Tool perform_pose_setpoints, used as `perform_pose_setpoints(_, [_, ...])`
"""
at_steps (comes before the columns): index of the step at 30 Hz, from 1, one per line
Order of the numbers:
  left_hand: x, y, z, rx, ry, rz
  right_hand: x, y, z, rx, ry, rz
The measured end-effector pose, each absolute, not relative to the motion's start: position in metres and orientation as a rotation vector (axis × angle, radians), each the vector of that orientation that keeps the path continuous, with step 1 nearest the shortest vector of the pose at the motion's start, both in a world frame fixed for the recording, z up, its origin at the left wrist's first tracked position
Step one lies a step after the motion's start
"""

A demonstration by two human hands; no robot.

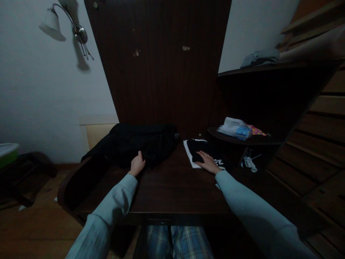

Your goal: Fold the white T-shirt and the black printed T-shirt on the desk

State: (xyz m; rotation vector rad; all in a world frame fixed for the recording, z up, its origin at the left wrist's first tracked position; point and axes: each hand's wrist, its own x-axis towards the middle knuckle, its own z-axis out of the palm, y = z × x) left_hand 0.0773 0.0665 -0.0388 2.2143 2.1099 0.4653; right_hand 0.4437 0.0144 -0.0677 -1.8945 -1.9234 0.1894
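From where I stand, the left hand (138, 164) is at the front edge of a heap of black cloth (151, 142), its fingers curled in with the thumb up; I can't tell whether it has a fold pinched. That heap lies along the back left of the dark desk (172, 196), with one end draped over the raised side. To the right, near the back, lies a folded black shirt (196, 146) with white print, white cloth (188, 153) showing along its left edge. The right hand (208, 162) rests on it palm down, fingers loosely spread, gripping nothing. Beyond it, a packet (235, 128) in clear plastic sits on a small shelf (225, 138), and a lamp (52, 25) hangs on the wall at far left.
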Motion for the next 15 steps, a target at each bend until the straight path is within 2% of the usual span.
perform_pose_setpoints(9, [0.084, 0.097, -0.048, 2.232, 1.974, 0.431, 0.435, 0.015, -0.067, -1.923, -1.768, 0.185])
perform_pose_setpoints(15, [0.096, 0.067, -0.048, 2.381, 2.034, 0.818, 0.421, 0.024, -0.070, -1.942, -1.384, 0.180])
